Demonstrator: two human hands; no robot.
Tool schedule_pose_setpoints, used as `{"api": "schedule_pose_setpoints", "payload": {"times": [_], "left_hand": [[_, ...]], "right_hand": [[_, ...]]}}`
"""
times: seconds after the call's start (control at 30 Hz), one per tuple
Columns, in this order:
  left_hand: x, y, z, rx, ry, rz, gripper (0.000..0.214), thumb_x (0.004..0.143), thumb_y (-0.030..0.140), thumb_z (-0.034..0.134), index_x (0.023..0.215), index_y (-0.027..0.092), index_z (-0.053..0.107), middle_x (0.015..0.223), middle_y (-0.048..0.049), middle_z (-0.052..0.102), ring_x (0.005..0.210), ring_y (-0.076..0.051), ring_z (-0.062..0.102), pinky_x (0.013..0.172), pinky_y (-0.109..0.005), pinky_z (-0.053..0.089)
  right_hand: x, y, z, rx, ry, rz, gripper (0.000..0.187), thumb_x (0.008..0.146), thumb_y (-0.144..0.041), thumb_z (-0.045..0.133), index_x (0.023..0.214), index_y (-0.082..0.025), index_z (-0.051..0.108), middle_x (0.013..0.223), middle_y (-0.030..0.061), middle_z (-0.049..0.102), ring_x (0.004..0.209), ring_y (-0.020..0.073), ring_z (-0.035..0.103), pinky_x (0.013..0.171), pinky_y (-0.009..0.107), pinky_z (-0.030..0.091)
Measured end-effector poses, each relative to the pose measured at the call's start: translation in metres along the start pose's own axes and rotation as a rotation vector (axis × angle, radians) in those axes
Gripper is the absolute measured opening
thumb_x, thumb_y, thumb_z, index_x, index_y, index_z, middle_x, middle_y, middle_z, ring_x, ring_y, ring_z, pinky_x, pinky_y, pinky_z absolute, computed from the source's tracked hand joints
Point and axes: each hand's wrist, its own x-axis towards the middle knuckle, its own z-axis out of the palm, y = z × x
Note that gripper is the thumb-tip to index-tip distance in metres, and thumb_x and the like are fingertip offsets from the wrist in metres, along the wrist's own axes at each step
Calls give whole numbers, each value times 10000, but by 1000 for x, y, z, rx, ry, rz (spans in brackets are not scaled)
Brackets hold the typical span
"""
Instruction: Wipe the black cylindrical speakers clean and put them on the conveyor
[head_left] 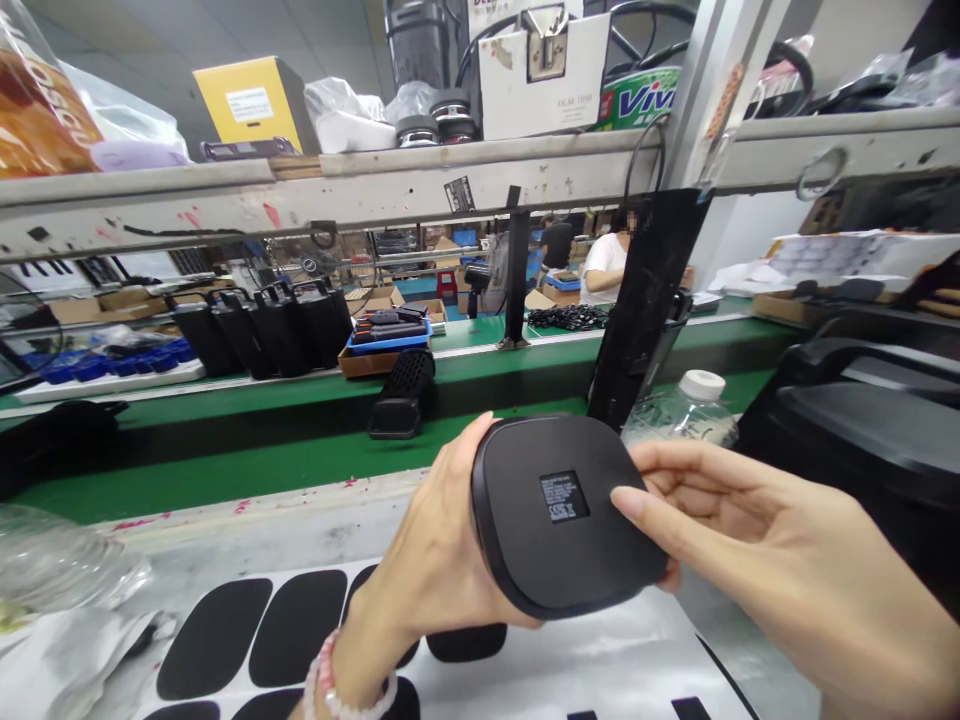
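Note:
A black device (pixel 517 560) with a rounded-square end faces me, its body hidden behind that end. Small white print shows on a label (pixel 566 497) in a square window in the middle of the flat black face. My left hand (pixel 442 540) is wrapped around the device's left side, with a pink and white bead bracelet at the wrist. At the right edge, the thumb of my right hand (pixel 750 540) rests on the face while the fingers curl behind the rim. Below lies a white sheet (pixel 622 660) bearing several black rounded-square pads (pixel 298 625).
Beyond the bench runs a green conveyor belt (pixel 300 450) with a black mesh-sided device (pixel 405 390) on it. A clear bottle (pixel 694 410) and a large black case (pixel 862 430) stand at right. Overhead is a loaded shelf (pixel 375 180). A person (pixel 606 265) sits farther back.

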Motion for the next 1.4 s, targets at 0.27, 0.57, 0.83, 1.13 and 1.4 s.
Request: {"api": "schedule_pose_setpoints", "payload": {"times": [0.27, 0.57, 0.83, 1.13, 1.4], "left_hand": [[0, -3, -2, -9, 50, -61, 1393, 436, 298, 900, 1528, 298, 34, 1437, -192, 448, 1247, -417, 556, 1000, -590, 505], [4, -4, -7, -97, 137, -79, 1205, 523, 316, 883, 1499, 292, 176, 1479, -151, 448, 1291, -369, 538, 1021, -503, 514], [2, -33, -1, -184, 364, -154, 1149, 525, 378, 883, 1478, 225, 260, 1408, -154, 492, 1256, -348, 559, 1030, -483, 490], [2, -39, -17, -620, 776, -384, 822, 712, 601, 704, 1409, 257, 438, 1209, -84, 665, 1134, -308, 642, 1020, -465, 504], [-4, -55, -42, -635, 573, -392, 1049, 615, 470, 849, 1485, 251, 305, 1413, -117, 553, 1306, -298, 535, 1116, -425, 422]], "right_hand": [[25, -4, -16, -780, 76, -573, 582, 819, -745, 515, 971, -213, 697, 717, 57, 672, 593, 224, 652, 535, 338, 534], [19, -17, 41, -944, -173, -1066, 583, 1032, -485, 266, 1468, -139, 441, 1539, 71, 414, 1457, 247, 318, 1171, 481, 311], [70, 31, 11, -462, -313, -371, 765, 949, -687, 281, 1548, -211, 300, 1604, 67, 285, 1485, 237, 254, 1218, 495, 185], [68, 105, 53, -201, -716, -382, 1288, 636, -495, 860, 1586, -277, 19, 1635, 167, 154, 1488, 298, 226, 1199, 517, 218], [85, 114, 88, 3, -789, -409, 1199, 627, -366, 877, 1574, -262, 148, 1600, 173, 268, 1446, 284, 337, 1190, 512, 246]]}}
